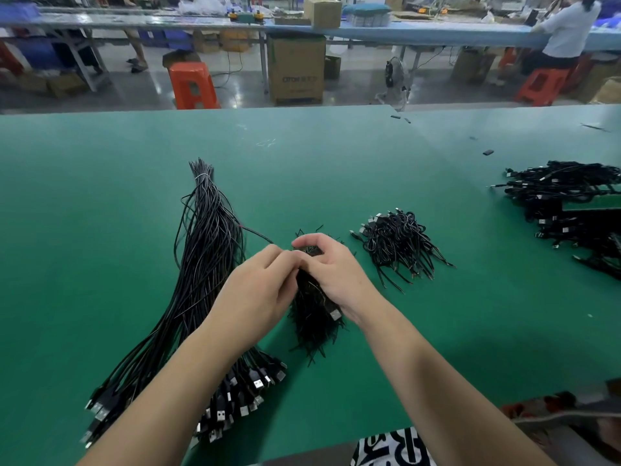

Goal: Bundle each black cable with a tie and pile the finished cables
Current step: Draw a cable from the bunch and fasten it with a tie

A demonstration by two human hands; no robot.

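Black coiled cable (311, 252) — gripped between left hand (258, 284) and right hand (331, 267) — above tie pile (314, 326).

Factory assembly floor for cable work

A long green work table (302, 146) fills the near ground, bearing bulk heaps of black USB cables (201, 264) and bundled ones (400, 243). Beyond the table's far edge runs a bare concrete aisle with an orange plastic stool (191, 85) and a large cardboard carton (296, 70). Farther behind the table stands a second long bench (420, 33) loaded with boxes, where a worker in white (568, 28) sits on another orange stool (544, 84).
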